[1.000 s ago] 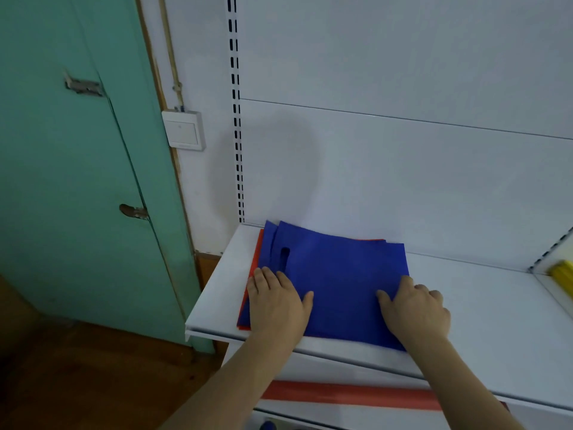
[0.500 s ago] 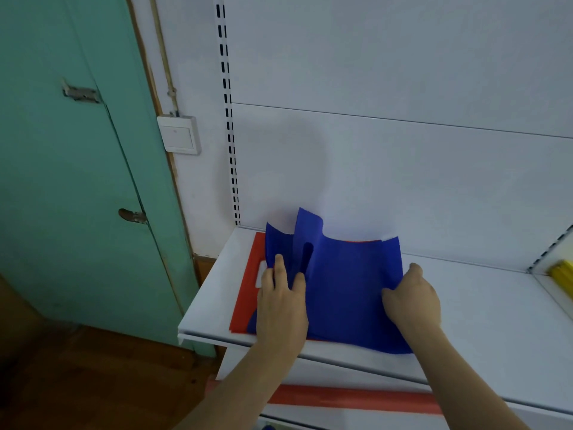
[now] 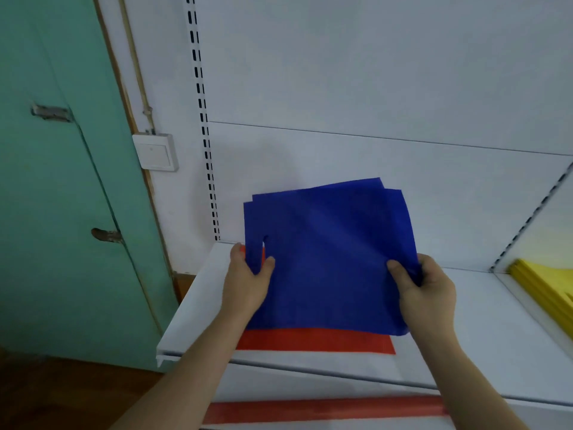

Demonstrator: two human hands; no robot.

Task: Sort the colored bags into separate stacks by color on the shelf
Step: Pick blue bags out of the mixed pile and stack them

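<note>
White shelf (image 3: 483, 330), flat blue bags (image 3: 325, 259) pinched by both hands, left hand (image 3: 248, 283), right hand (image 3: 426, 296), above red bag (image 3: 313, 340)

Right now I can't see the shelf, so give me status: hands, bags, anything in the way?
Left hand and right hand both grip blue bags, lifted. Red bag flat on shelf beneath. Yellow bags far right, clear.

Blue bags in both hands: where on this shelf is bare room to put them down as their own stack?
Bare shelf lies between the red bag and the yellow bags. A narrow strip is free left of the red bag. The left part is taken; the blue bags hang over it.
</note>
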